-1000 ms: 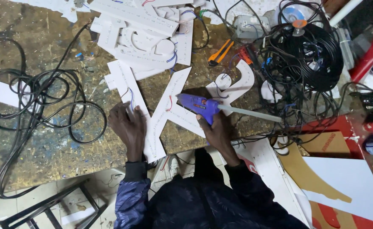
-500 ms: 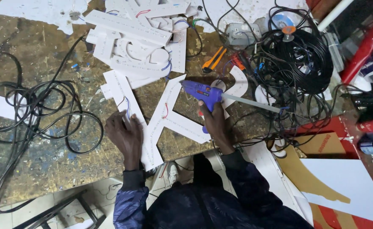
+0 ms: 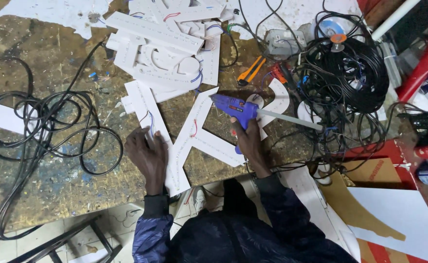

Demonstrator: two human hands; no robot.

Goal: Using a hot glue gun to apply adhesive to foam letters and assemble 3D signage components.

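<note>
Stained, paint-flecked workbench (image 3: 53, 190) under cables (image 3: 38, 126)

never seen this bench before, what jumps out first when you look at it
The blue glue gun in the right hand stands out at the middle of the worn wooden bench, its nozzle pointing left over a white letter-shaped piece. The left hand lies flat on that piece. A big coil of black cable fills the upper right, and a pile of white cut-out pieces lies at top centre.
</note>
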